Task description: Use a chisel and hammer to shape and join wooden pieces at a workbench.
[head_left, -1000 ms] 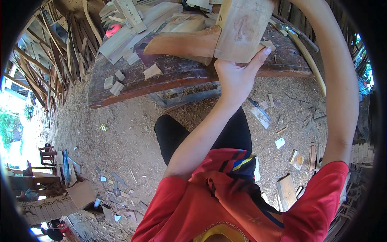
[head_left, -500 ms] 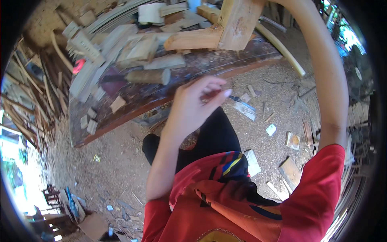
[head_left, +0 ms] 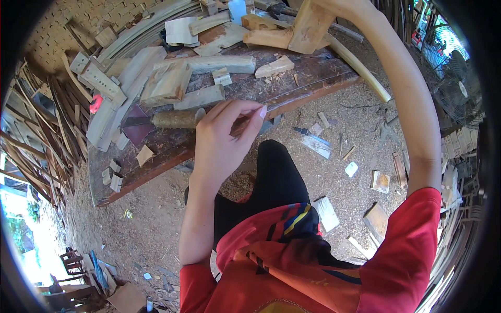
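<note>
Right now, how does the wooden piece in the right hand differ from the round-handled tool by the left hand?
The wooden piece is pale, flat-sided and tilted; the round-handled tool is dark, cylindrical and lies flat on the workbench. The right hand grips the piece at the bench's far edge; the left hand is closing over the tool's handle. Both are wood.

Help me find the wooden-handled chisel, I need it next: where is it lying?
In the head view the chisel lies on the workbench, left of centre, its handle end at the left hand and a wedge-shaped wood block just behind it.
</note>
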The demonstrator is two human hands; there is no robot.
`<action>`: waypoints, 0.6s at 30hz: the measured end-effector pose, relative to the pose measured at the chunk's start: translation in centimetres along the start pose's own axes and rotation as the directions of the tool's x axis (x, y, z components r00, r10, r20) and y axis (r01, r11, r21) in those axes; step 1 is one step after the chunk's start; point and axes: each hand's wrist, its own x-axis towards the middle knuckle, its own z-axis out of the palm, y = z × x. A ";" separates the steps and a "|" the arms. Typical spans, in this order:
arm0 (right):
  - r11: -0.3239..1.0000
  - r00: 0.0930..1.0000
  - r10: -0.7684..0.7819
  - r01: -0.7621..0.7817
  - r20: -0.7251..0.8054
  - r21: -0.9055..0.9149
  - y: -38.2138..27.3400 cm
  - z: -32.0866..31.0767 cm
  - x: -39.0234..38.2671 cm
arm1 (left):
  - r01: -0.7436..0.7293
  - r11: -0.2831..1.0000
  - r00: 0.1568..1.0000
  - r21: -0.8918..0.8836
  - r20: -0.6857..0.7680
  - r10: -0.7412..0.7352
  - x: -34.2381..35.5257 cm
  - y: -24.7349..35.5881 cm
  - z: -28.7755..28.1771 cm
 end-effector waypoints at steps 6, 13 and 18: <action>0.998 0.987 -0.059 0.063 0.148 -0.022 -0.9 1.3 0.5 | -0.021 0.999 1.000 0.044 0.015 0.020 0.1 -0.6 0.3; 0.986 0.998 -0.066 0.063 0.014 0.152 -1.1 2.0 0.0 | -0.081 0.995 0.996 0.065 -0.022 0.082 -0.1 -2.1 0.6; 0.981 0.998 0.048 -0.053 0.031 0.185 -1.2 2.2 -0.2 | -0.078 0.996 0.997 0.044 -0.009 0.079 -0.3 -2.3 0.5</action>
